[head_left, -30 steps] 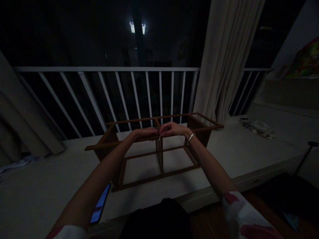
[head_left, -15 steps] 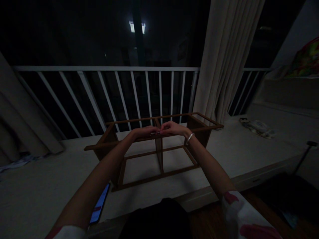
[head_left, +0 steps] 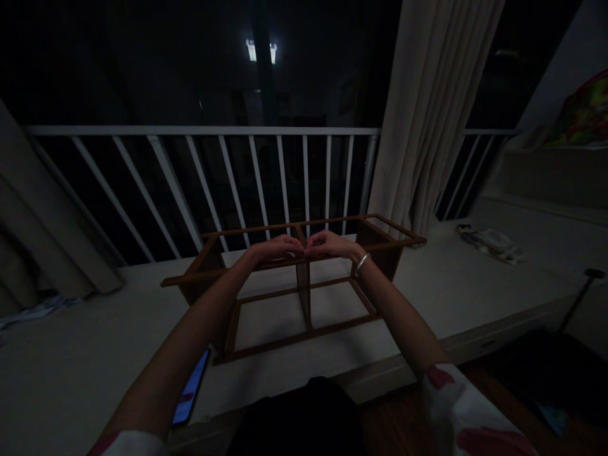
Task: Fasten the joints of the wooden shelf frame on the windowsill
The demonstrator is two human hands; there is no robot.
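A brown wooden shelf frame with a middle divider lies on the pale ledge. Over its upper front rail, at the divider, both hands come together. My left hand is closed, fingers bent, its fingertips meeting those of the other hand. My right hand, with a silver bangle at the wrist, pinches thumb against fingers at the same spot. A tiny pale glint shows between the fingertips. It is too small and dark to name, and the fingers hide most of it.
A phone with a lit screen lies on the ledge beside my left forearm. White railings stand behind the frame, with a curtain at the right. A crumpled cloth item rests farther right. The room is dim.
My left hand's fingers have lifted and curled toward the right fingertips. The thin shiny piece visible between the hands earlier is now mostly hidden. The frame has stayed put.
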